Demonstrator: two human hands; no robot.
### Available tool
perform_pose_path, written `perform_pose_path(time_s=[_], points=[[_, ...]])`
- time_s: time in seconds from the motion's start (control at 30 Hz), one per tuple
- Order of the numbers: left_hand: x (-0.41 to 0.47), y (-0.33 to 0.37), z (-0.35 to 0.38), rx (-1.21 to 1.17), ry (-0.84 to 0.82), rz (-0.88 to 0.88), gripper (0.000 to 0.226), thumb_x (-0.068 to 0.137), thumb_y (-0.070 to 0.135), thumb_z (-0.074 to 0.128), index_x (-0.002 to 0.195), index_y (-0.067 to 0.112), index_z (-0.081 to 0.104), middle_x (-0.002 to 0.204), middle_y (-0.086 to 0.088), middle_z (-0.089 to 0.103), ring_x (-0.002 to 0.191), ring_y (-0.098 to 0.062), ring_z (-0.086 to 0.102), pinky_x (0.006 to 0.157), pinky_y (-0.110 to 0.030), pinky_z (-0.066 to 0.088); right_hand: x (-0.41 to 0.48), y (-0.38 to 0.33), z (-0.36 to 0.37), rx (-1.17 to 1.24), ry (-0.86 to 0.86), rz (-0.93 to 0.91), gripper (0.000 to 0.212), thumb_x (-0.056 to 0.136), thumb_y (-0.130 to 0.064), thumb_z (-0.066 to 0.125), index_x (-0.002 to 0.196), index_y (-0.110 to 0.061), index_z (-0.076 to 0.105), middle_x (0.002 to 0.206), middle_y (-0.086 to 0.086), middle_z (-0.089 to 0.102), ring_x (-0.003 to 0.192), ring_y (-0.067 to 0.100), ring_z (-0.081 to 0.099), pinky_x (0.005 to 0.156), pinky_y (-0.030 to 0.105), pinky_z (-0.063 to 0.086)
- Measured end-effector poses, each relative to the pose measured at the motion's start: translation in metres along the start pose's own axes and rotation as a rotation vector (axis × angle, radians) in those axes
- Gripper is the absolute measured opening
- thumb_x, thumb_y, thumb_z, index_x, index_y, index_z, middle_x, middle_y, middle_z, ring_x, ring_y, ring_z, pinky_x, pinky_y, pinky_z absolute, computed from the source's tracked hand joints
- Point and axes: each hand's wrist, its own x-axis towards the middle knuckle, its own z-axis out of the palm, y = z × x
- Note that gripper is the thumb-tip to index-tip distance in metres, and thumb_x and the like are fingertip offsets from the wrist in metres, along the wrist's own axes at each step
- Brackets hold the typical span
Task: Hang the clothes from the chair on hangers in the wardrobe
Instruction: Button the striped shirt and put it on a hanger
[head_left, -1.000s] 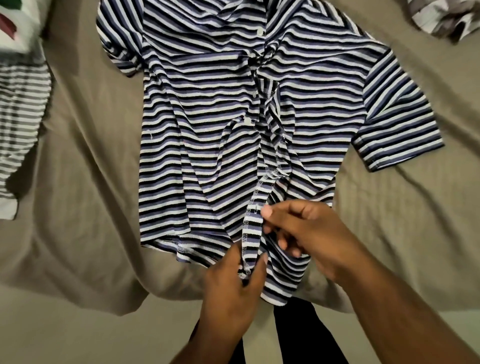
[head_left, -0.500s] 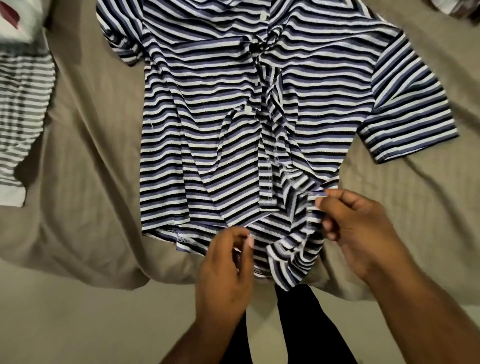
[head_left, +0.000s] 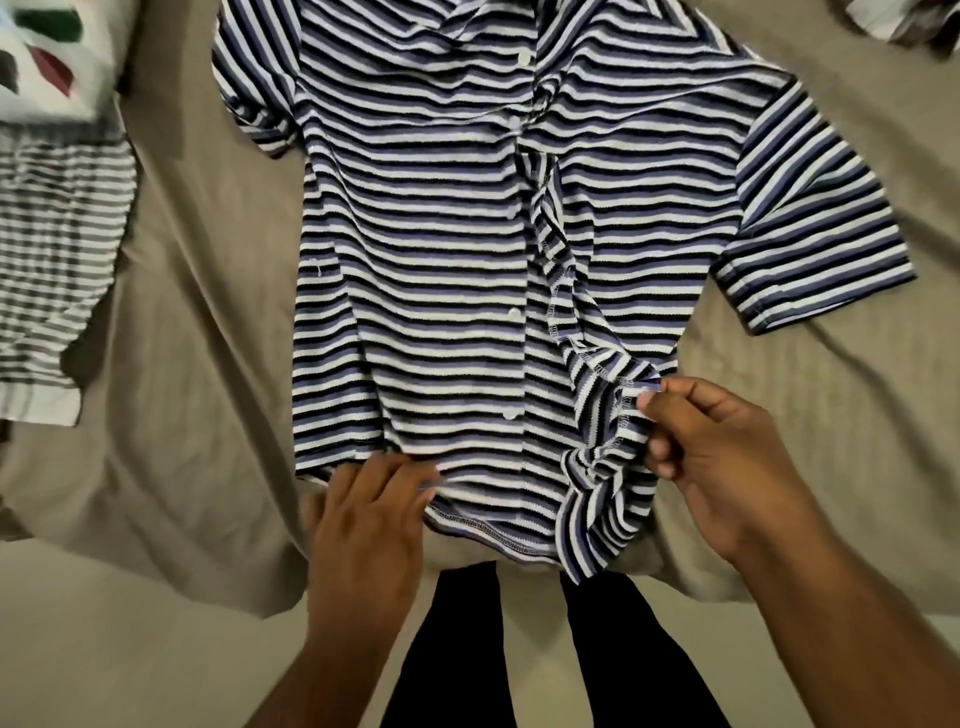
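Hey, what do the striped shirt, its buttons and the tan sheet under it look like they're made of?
The striped shirt looks like a soft knit, perhaps a cotton blend: matte, bunching in limp folds, with overlock stitching along its edges. The buttons are small, white and smooth, probably plastic. The tan sheet looks like thin woven cloth, matte with long soft creases; the fibre cannot be told.

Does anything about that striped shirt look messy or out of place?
Yes. The striped shirt has its front edge bunched and twisted beside the right hand, inner seam showing, while the side with buttons lies flat.
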Motion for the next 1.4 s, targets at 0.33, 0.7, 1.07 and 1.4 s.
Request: perform_pose_path(time_s=[0.33,0.7,1.07,1.4], points=[[0.04,0.037,0.009,-0.39,-0.117,-0.098,0.024,0.099,0.026,0.058,0.123,0.029,0.061,0.108,0.013,0.057,0.088,-0.003,0.056,0.077,-0.022,0.053,0.006,0.019,0.02,-0.131,-0.117,0.006,0.012,0.086,-0.009,0.077,0.08,-0.013,0.068,0.057,0.001,0.057,0.051,0.015,0.048,0.046,0.025,0.04],[0.07,0.046,0.013,-0.606,-0.219,-0.312,0.01,0.088,0.014,0.075,0.092,0.022,0.071,0.085,0.014,0.07,0.079,0.005,0.065,0.075,-0.005,0.048,0.019,0.011,0.05,-0.116,-0.184,0.075,0.008,0.088,-0.015,0.076,0.096,-0.015,0.074,0.085,0.001,0.077,0.071,0.014,0.066,0.062,0.028,0.052],[0.093,0.035,-0.04,-1.329,-0.289,-0.488,0.011,0.079,0.014,0.074,0.09,0.013,0.075,0.079,-0.008,0.074,0.072,-0.016,0.068,0.069,-0.022,0.058,0.027,-0.036,0.03,-0.22,-0.179,-0.042,0.006,0.095,-0.014,0.068,0.096,-0.015,0.074,0.078,0.0,0.074,0.063,0.011,0.065,0.055,0.025,0.053],[0.079,0.048,-0.036,-1.169,-0.297,-0.483,0.016,0.08,0.015,0.08,0.095,0.014,0.077,0.085,-0.002,0.078,0.079,-0.016,0.075,0.074,-0.025,0.059,-0.012,0.0,0.073,-0.603,-0.225,-0.346,0.009,0.085,-0.019,0.077,0.081,-0.022,0.07,0.073,-0.004,0.07,0.066,0.015,0.066,0.061,0.03,0.056]])
